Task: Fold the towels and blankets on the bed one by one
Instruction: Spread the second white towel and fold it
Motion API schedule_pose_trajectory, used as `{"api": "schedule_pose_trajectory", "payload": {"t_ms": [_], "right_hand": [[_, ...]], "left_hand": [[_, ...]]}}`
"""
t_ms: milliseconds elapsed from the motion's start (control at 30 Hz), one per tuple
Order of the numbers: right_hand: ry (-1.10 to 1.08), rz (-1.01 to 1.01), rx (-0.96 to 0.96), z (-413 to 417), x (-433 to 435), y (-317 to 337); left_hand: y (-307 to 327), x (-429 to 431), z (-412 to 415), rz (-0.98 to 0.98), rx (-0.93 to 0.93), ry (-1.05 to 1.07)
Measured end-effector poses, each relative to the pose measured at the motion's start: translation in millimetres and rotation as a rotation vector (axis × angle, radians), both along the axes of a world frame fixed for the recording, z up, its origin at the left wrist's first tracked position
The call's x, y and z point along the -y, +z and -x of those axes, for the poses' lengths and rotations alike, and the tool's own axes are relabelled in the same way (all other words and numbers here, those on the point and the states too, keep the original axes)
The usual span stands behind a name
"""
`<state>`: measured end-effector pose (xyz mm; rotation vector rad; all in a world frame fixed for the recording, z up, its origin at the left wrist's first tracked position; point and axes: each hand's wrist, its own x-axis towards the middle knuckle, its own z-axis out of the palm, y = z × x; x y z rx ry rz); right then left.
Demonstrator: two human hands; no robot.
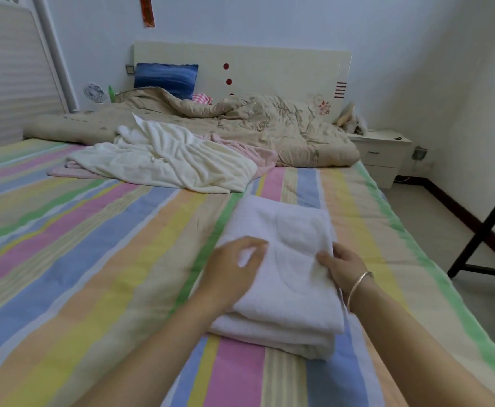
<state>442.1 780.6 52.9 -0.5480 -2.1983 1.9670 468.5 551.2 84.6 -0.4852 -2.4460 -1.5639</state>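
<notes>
Spanning left hand (234,267), right hand (343,267): towel (294,227)

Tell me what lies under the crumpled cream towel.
A pink blanket pokes out on both sides of the cream towel. Its middle, and anything else beneath, is covered.

white towel (293,227): thick terry cloth, matt, nubbly
cream blanket (164,163): fleecy cloth, matt, ribbed
bedsheet (93,245): woven cloth, matt, faintly quilted
quilt (269,124): padded cloth, slight sheen
headboard (269,63): smooth glossy panel (wood or laminate, unclear)
bangle (357,282): polished metal, shiny
nightstand (381,154): smooth hard panel, satin finish
</notes>
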Motion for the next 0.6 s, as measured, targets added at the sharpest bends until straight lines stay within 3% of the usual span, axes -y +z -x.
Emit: {"api": "schedule_pose_trajectory", "payload": {"t_ms": [67,133,233,300,400,467,600], "right_hand": [[-0.004,-0.069,0.000,0.2,2.7,-9.6],[-0.016,-0.147,0.085,1.9,4.5,-19.1],[-0.013,-0.127,0.245,4.0,7.4,-21.6],[0.051,-0.042,0.309,5.4,9.1,-19.1],[0.115,0.039,0.374,-1.1,10.3,-13.6],[0.115,0.096,0.387,-9.4,12.6,-12.0],[0.070,0.152,0.381,-43.3,32.2,8.2]], "left_hand": [[-10.6,24.7,15.0,0.246,-0.072,0.144],[-31.5,44.1,22.7,0.434,0.064,0.080],[-57.3,51.6,18.9,0.298,0.262,0.031],[-61.7,52.4,18.3,0.265,0.268,0.131],[-58.1,57.0,17.9,0.205,0.482,0.302],[-54.3,63.8,15.3,0.202,0.582,0.290],[-40.7,79.7,17.5,0.277,0.515,0.253]]}}
